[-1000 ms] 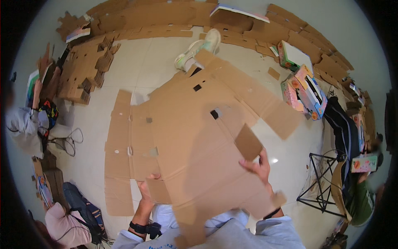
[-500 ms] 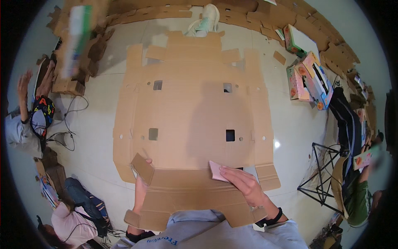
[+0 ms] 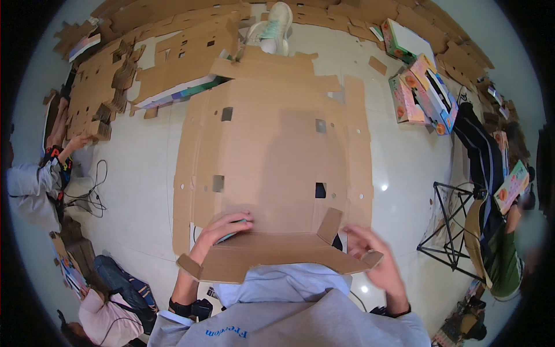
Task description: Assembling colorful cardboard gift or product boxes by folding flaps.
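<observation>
A large flattened brown cardboard box (image 3: pixel 272 168) lies before me, with square cut-outs and its near edge folded up toward my body. My left hand (image 3: pixel 228 226) grips the left corner flap, its fingers bent over it; a bit of teal printed side shows under them. On the right, a small corner flap (image 3: pixel 330 226) stands up from the fold. My right hand (image 3: pixel 369 248) is beside that flap at the right end of the raised edge, fingers apart and slightly blurred. Whether it touches the cardboard I cannot tell.
Another cardboard sheet (image 3: pixel 185 66) with a coloured edge overlaps the far left corner. A shoe (image 3: pixel 278 29) is at the far edge. Printed boxes (image 3: pixel 425 95) and a black metal frame (image 3: pixel 454 231) stand right. Cables (image 3: pixel 92 191) lie left. Other people sit at both sides.
My left hand has moved up onto the left flap, which is now folded in. My right hand has let go of the right flap, now standing. Another cardboard sheet has landed at the far left.
</observation>
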